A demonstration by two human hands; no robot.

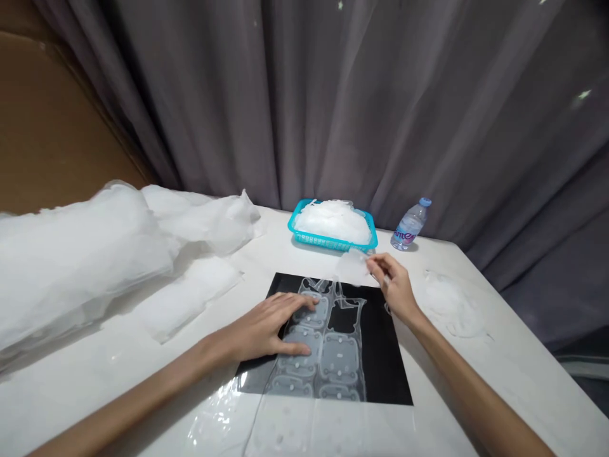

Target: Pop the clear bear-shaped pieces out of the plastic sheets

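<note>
My left hand (280,324) lies flat with fingers spread on a clear plastic sheet (339,358) of rounded rectangular pieces. The sheet rests over a black mat (387,374) and runs off its near edge onto the table. One cut-out at the sheet's upper right is empty, with black showing through. My right hand (392,282) pinches a translucent, whitish piece (353,266) between thumb and fingers, just above the mat's far edge. Thin strips of the sheet stand up near that piece; whether they still join it I cannot tell.
A turquoise basket (328,244) heaped with white pieces stands at the back, beside a water bottle (410,225). Large white bags (85,254) fill the left side. A small pile of clear scraps (451,304) lies at right. Grey curtains (323,95) hang behind the white table (504,374).
</note>
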